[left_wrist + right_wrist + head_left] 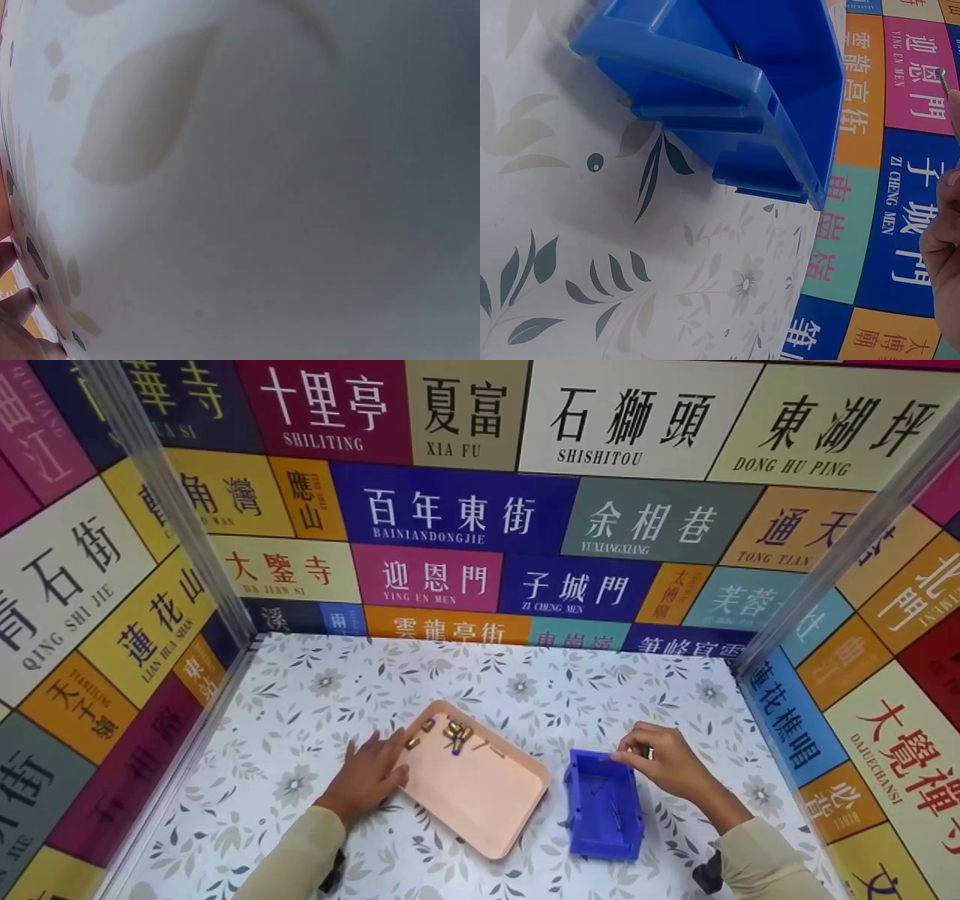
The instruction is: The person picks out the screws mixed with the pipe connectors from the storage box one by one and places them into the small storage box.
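My right hand (660, 757) is raised over the far right corner of a blue plastic bin (574, 810). Between its thumb and fingertips it pinches a screw (943, 79), whose head and threaded shank stick out in the right wrist view. Inside the bin lie a few thin dark screws (616, 814). My left hand (367, 776) rests at the left edge of a pink tray (480, 802), fingers extended along the rim. Small brass-coloured cylindrical pieces (457, 731) are bunched at the tray's far end, with two thin screws (491, 749) beside them.
The bin stands just right of the tray on a table (300, 840) with a leaf-and-flower covering. Colourful sign-covered panels (450, 517) enclose the back and both sides, with clear corner posts (810, 585).
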Motion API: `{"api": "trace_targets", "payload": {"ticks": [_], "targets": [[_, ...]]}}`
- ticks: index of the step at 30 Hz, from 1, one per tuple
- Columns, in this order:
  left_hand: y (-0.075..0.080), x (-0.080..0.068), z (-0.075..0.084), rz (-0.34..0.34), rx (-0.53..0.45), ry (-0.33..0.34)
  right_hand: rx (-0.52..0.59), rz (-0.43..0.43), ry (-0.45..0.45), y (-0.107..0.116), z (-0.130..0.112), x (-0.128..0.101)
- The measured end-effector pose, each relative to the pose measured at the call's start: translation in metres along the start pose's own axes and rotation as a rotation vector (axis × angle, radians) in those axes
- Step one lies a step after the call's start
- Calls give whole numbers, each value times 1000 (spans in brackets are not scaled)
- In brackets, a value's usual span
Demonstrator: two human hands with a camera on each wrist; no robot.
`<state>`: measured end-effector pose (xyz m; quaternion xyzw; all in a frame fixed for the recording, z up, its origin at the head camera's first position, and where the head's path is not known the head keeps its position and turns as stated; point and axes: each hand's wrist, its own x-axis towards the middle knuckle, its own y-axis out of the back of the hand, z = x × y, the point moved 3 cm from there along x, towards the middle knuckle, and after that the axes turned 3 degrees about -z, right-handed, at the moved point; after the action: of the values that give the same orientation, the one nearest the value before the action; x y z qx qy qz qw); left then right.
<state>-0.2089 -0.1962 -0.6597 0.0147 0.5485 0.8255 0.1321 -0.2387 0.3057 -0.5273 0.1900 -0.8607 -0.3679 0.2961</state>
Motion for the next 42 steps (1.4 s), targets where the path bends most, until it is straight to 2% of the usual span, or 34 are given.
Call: {"api": "trace_targets", "payload": {"ticks": [8,13,19,26,33,42], "targets": [[1,-2,2,23,-5,-2,0,-6,-9,-2,-1,-1],[-1,0,1,9,13,22,0,1,-20,-2,-1,0],[0,0,0,7,6,8,17,7,-9,-14,0,3],[2,-2,2,25,7,-9,47,6,5,-45,-11,24],[2,-3,4,34,11,-2,122,13,24,-89,-30,56],[0,-2,3,19,22,28,149,37,-50,-139,-46,94]]}}
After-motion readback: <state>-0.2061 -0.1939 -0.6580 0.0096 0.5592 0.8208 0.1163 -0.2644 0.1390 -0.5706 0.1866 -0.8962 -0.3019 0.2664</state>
